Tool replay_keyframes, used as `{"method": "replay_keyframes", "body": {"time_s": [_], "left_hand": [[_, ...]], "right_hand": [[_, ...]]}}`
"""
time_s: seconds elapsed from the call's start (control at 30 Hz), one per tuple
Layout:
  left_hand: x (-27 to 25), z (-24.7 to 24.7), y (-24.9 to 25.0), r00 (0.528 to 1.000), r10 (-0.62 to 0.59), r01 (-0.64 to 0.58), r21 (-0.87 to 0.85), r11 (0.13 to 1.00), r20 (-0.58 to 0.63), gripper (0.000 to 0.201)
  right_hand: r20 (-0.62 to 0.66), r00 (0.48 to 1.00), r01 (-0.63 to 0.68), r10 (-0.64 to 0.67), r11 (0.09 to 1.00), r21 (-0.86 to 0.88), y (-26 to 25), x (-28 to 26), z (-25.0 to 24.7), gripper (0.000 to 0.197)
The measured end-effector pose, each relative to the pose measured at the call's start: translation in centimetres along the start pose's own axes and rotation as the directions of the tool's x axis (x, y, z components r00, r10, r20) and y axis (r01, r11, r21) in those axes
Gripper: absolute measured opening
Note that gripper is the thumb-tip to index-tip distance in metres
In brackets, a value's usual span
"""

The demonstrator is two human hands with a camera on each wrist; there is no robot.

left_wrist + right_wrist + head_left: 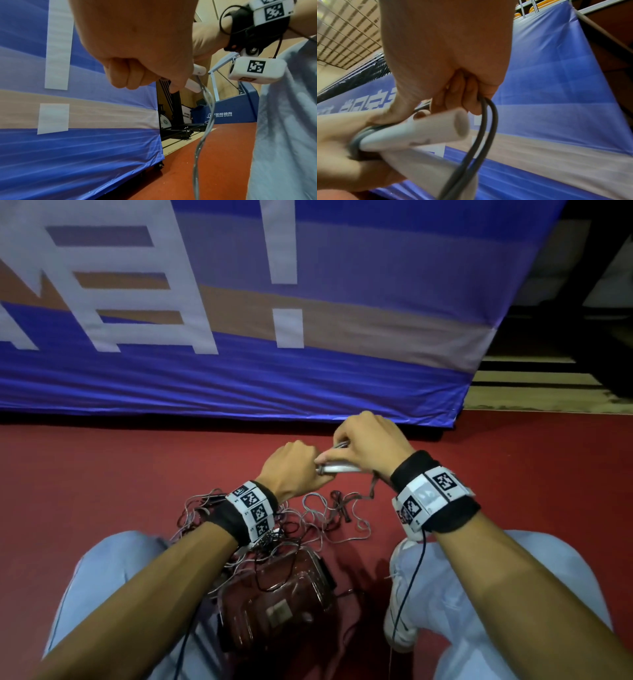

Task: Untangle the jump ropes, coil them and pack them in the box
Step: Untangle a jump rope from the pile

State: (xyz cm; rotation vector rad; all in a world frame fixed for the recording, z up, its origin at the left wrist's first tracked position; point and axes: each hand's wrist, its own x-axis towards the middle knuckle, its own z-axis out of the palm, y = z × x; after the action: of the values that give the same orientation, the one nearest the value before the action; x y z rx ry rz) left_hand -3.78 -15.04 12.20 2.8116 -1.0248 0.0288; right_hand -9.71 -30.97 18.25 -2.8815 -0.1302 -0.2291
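My left hand (301,463) grips two white jump rope handles (337,468) held side by side above the red floor; both handles (426,132) fill the right wrist view. My right hand (363,446) pinches a doubled loop of the grey rope (488,121) right beside the handles. The same grey rope (204,121) hangs from the handles to the floor. A tangle of thin grey and dark ropes (308,518) lies on the floor under my left wrist. A clear plastic box (274,597) sits between my knees, with rope strands draped over it.
A blue banner (239,337) hangs just beyond my hands, its lower edge near the floor. My knees in light trousers (479,594) flank the box, a white shoe (400,604) to its right. Black stands and blue padding (231,113) sit further right.
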Motion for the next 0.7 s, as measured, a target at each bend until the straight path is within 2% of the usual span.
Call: {"method": "replay_keyframes", "body": {"time_s": [0.1,0.17,0.23,0.4,0.47,0.53,0.63,0.7], "left_hand": [[-0.5,-0.6,0.2,0.998,0.066,-0.067,0.034,0.997,0.021,0.031],[-0.6,-1.1,0.2,0.992,0.12,-0.121,0.088,0.989,0.026,0.028],[-0.7,-1.8,0.0,0.984,0.176,-0.177,0.129,0.976,0.023,0.025],[-1.4,-3.2,-1.3,0.963,0.268,-0.265,0.056,0.963,-0.045,0.015],[-1.5,-3.4,-1.9,0.953,0.278,-0.28,0.002,0.96,-0.12,0.014],[-1.5,-3.4,-2.1,0.95,0.264,-0.281,-0.082,0.956,-0.169,0.015],[-1.7,-3.3,-1.9,0.947,0.25,-0.287,-0.184,0.94,-0.201,0.02],[-1.8,-3.3,-2.1,0.948,0.242,-0.288,-0.229,0.93,-0.209,0.013]], "right_hand": [[0.031,0.998,-0.062,0.06,0.997,0.052,0.9,-0.1,-0.4,0.07],[0.096,0.993,-0.078,0.065,0.987,0.141,1.5,-0.1,-0.8,0.073],[0.162,0.987,-0.064,0.018,0.958,0.28,1.7,0.0,-1.1,0.066],[0.251,0.964,-0.067,-0.093,0.823,0.564,2.4,0.5,-2.3,0.042],[0.266,0.959,-0.081,-0.097,0.805,0.588,2.8,0.7,-2.4,0.042],[0.273,0.959,-0.097,-0.078,0.813,0.574,2.8,0.8,-2.3,0.05],[0.245,0.969,-0.105,-0.035,0.839,0.534,2.3,1.0,-1.7,0.062],[0.207,0.978,-0.103,-0.012,0.837,0.537,1.8,1.1,-1.1,0.064]]}}
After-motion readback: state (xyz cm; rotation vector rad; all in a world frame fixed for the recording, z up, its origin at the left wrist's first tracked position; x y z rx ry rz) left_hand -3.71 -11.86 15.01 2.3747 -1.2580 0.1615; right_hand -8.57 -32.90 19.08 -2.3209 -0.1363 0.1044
